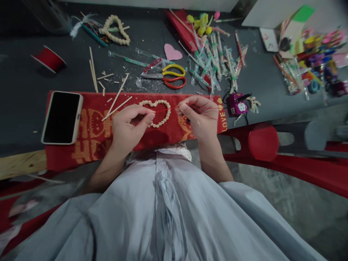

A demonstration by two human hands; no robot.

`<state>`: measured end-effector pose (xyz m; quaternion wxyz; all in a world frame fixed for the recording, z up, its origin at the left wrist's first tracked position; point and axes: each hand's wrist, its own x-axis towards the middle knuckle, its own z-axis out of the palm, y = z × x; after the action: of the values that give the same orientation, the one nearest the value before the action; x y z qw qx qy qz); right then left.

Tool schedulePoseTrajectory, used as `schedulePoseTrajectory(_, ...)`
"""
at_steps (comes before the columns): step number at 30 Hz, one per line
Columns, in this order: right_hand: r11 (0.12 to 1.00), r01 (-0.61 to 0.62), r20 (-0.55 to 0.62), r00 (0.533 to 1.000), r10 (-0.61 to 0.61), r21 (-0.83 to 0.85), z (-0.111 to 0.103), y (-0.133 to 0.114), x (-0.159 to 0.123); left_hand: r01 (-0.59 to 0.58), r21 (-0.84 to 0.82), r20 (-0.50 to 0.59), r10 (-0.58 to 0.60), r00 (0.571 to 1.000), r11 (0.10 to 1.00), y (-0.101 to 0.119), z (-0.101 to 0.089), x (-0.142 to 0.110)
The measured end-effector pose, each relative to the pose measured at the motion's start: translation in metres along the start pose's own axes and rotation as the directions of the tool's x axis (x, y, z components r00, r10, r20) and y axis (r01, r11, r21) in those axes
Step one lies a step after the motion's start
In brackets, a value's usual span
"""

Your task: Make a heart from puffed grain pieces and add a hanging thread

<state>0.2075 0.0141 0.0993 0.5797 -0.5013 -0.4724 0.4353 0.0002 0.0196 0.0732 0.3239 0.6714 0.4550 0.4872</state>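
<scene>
Red thread stretches between my two hands, over a small heart outline made of pale, knobbly pieces. The heart lies on a red towel with orange patterns. At the heart's left side, my left hand pinches the thread between thumb and forefinger. My right hand, to the right of the heart, has thumb and fingertips closed on the thread too. Loose red strands trail across its fingers. Whether either hand also touches the heart is unclear; the left fingers cover part of its edge.
A phone rests on the towel's left end. Behind are a red thread spool, scissors, thin sticks, a pink paper heart and another heart outline. A purple device stands right; wrapped sticks lie beyond.
</scene>
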Motion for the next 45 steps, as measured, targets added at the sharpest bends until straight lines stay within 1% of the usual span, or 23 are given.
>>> schedulePoseTrajectory(2, 1.000, -0.002, -0.001, 1.000, 0.002, 0.009, 0.002, 0.000, 0.000, 0.004, -0.013, 0.028, -0.003, 1.000, 1.000, -0.002, 0.000, -0.001)
schedulePoseTrajectory(5, 1.000, 0.000, 0.014, 1.000, -0.001, 0.025, 0.004, 0.000, 0.000, 0.019, -0.053, 0.100, -0.014, 0.995, 0.998, -0.001, 0.003, -0.002)
schedulePoseTrajectory(7, 1.000, -0.005, 0.021, 1.000, 0.005, 0.030, 0.005, 0.000, 0.000, 0.014, -0.051, 0.116, -0.008, 0.993, 0.999, 0.000, 0.006, -0.001)
schedulePoseTrajectory(10, 0.999, -0.042, 0.018, 0.999, 0.042, 0.015, 0.005, 0.001, -0.002, -0.052, 0.045, 0.084, 0.048, 0.995, 0.998, 0.004, 0.010, 0.001)
schedulePoseTrajectory(12, 0.998, -0.068, 0.014, 0.998, 0.068, 0.007, 0.005, 0.002, -0.002, -0.123, 0.130, 0.045, 0.118, 0.992, 0.984, 0.005, 0.012, 0.003)
schedulePoseTrajectory(15, 0.996, -0.085, 0.017, 0.996, 0.085, 0.006, 0.005, 0.004, -0.003, -0.223, 0.229, -0.002, 0.229, 0.973, 0.948, 0.006, 0.013, 0.004)
schedulePoseTrajectory(17, 0.997, -0.083, 0.023, 0.996, 0.083, 0.000, 0.004, 0.005, -0.003, -0.246, 0.297, 0.008, 0.255, 0.967, 0.923, 0.005, 0.011, 0.003)
schedulePoseTrajectory(20, 0.998, -0.057, 0.029, 0.998, 0.057, -0.007, 0.002, 0.005, -0.002, -0.257, 0.371, 0.050, 0.258, 0.965, 0.892, 0.004, 0.008, 0.002)
schedulePoseTrajectory(24, 1.000, 0.007, 0.043, 0.999, -0.006, -0.007, 0.001, 0.002, 0.001, -0.316, 0.377, 0.071, 0.313, 0.947, 0.871, 0.004, 0.004, 0.001)
schedulePoseTrajectory(26, 1.000, 0.018, 0.048, 0.999, -0.017, -0.024, 0.001, 0.002, 0.002, -0.319, 0.384, 0.090, 0.309, 0.947, 0.866, 0.004, 0.003, 0.002)
schedulePoseTrajectory(30, 0.999, 0.016, 0.060, 0.998, -0.014, -0.041, 0.001, 0.003, 0.003, -0.273, 0.371, 0.124, 0.244, 0.962, 0.888, 0.004, 0.000, 0.002)
schedulePoseTrajectory(33, 0.999, -0.008, 0.065, 0.998, 0.010, -0.032, 0.000, 0.005, 0.005, -0.201, 0.281, 0.141, 0.167, 0.976, 0.938, 0.003, 0.000, 0.003)
schedulePoseTrajectory(36, 0.999, -0.028, 0.060, 0.998, 0.029, -0.018, -0.001, 0.008, 0.007, -0.103, 0.178, 0.168, 0.073, 0.983, 0.979, 0.003, 0.000, 0.003)
schedulePoseTrajectory(41, 0.999, -0.054, 0.038, 0.998, 0.054, -0.003, -0.003, 0.010, 0.008, 0.080, 0.132, 0.176, -0.103, 0.979, 0.988, 0.002, 0.002, 0.003)
schedulePoseTrajectory(43, 0.997, -0.070, 0.026, 0.997, 0.071, -0.006, -0.003, 0.010, 0.008, 0.131, 0.089, 0.173, -0.145, 0.974, 0.987, 0.001, 0.003, 0.002)
schedulePoseTrajectory(45, 0.995, -0.095, 0.012, 0.995, 0.096, -0.025, -0.003, 0.009, 0.008, 0.152, 0.040, 0.172, -0.156, 0.973, 0.988, 0.000, 0.004, 0.002)
